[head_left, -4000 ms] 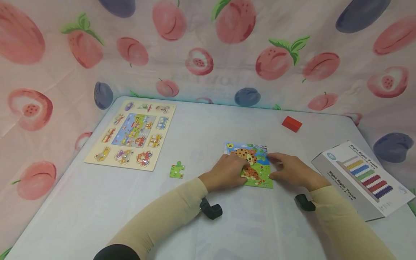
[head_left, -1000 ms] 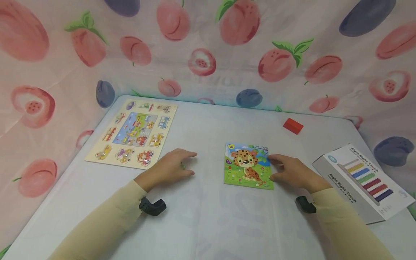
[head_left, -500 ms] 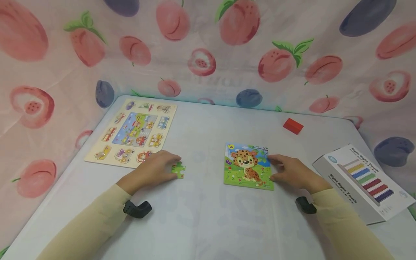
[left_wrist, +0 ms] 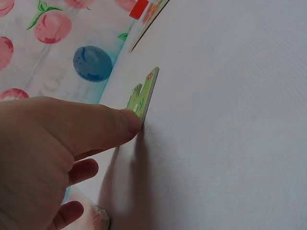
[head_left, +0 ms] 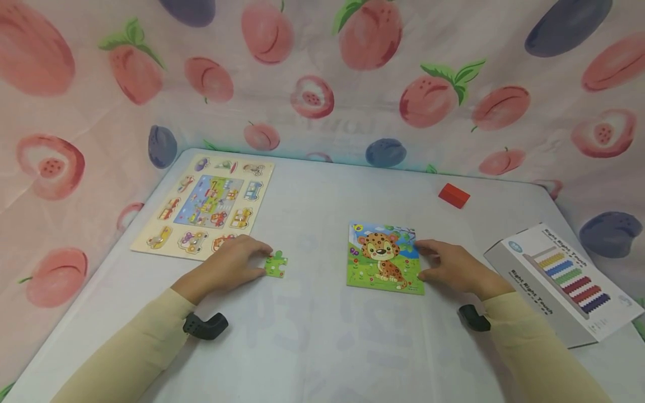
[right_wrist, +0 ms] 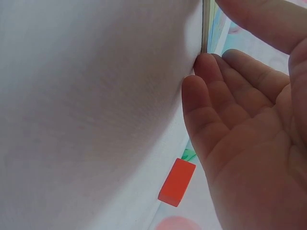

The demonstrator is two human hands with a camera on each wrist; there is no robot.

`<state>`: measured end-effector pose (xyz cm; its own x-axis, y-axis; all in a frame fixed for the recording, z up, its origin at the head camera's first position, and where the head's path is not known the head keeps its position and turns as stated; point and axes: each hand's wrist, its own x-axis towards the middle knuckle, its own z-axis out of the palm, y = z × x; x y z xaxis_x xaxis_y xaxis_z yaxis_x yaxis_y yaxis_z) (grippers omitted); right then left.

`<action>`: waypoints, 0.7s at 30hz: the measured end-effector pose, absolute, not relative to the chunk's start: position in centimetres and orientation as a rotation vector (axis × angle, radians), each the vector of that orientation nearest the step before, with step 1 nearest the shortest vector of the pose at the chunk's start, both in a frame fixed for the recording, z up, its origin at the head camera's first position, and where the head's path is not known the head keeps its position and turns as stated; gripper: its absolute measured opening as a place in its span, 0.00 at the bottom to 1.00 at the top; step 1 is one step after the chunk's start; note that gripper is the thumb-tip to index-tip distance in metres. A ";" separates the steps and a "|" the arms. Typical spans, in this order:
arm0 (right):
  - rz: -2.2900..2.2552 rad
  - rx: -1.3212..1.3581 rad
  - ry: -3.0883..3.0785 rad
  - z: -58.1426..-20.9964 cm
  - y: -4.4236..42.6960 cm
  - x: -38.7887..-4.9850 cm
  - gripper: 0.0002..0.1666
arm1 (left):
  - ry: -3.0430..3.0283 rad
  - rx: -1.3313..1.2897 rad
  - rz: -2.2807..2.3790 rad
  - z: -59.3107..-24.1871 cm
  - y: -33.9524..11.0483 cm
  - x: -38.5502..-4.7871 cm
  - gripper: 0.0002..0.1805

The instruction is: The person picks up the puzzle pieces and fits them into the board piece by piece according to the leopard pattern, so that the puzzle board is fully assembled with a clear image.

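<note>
In the head view a small green jigsaw piece [head_left: 276, 265] lies flat on the table left of centre. My left hand [head_left: 227, 261] is at its left edge, thumb and index finger apart. The left wrist view shows the thumb [left_wrist: 108, 121] straight, its tip at the jigsaw piece's near corner; the index finger is mostly hidden behind it. A square leopard jigsaw puzzle [head_left: 380, 260] lies to the right. My right hand [head_left: 453, 266] rests beside its right edge, with relaxed fingers and thumb spread at that edge. The right wrist view shows its open palm.
Behind the left hand lies a wooden vehicle puzzle board [head_left: 242, 193], partly overlapped in view by that hand. A red block [head_left: 454, 195] sits at the back right. A white toy box [head_left: 561, 285] stands close to the right forearm. A peach-print curtain [head_left: 312, 56] backs the table.
My left hand has left the leopard puzzle, moved left past the green piece, and drawn back to its left edge. My right hand has stayed at the puzzle's edge.
</note>
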<state>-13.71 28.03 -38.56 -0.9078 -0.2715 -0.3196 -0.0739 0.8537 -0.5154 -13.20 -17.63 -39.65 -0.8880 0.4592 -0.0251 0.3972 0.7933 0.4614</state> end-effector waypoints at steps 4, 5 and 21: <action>-0.717 -0.260 2.645 -38.5 27.9 -13.7 0.46 | 2.827 0.650 0.700 -39.6 -17.6 -13.2 0.20; -0.717 -0.262 2.647 -38.5 27.9 -13.7 0.46 | 2.822 0.645 0.703 -39.6 -17.5 -13.2 0.20; -0.718 -0.268 2.648 -38.6 28.0 -13.6 0.46 | 2.777 0.608 0.725 -39.6 -17.1 -13.6 0.23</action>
<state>-13.64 28.00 -38.57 -0.9087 -0.2779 -0.3117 -0.0824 0.8511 -0.5185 -13.63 -17.14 -39.57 -0.8936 0.4390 -0.0936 0.3372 0.7942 0.5056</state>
